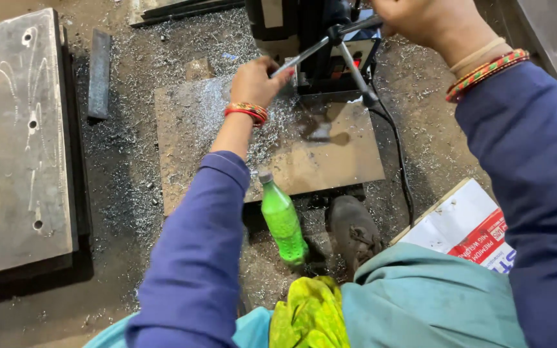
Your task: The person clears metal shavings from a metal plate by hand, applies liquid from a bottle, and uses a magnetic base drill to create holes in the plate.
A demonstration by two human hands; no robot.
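Nearest the camera, a yellow-green cloth point(309, 314) lies bunched in the lap of a person in teal clothing and blue sleeves. To its right a white and red printed box point(469, 227) rests on the ground. Just above the cloth a dusty shoe point(352, 230) stands on the floor, and beside it, to the left, a green plastic bottle point(283, 221) with a grey cap leans with its cap towards a metal plate.

That flat metal plate point(304, 154) lies on the floor further out, strewn with silvery metal shavings. At its far edge stands a black drilling machine point(320, 45), with a black cable point(400, 161) trailing down its right side. Thin metal handle rods point(340, 48) stick out from the machine.

The left hand point(257, 80), red and gold bangles on the wrist, is closed around the end of one handle rod over the plate. The right hand point(420, 22), also wearing bangles, rests at the top of the machine against another rod; whether its fingers are closed on it cannot be told.

Far left, a large grey steel slab point(14, 142) with small holes lies on the floor, with a short dark metal bar point(99, 74) beside it.
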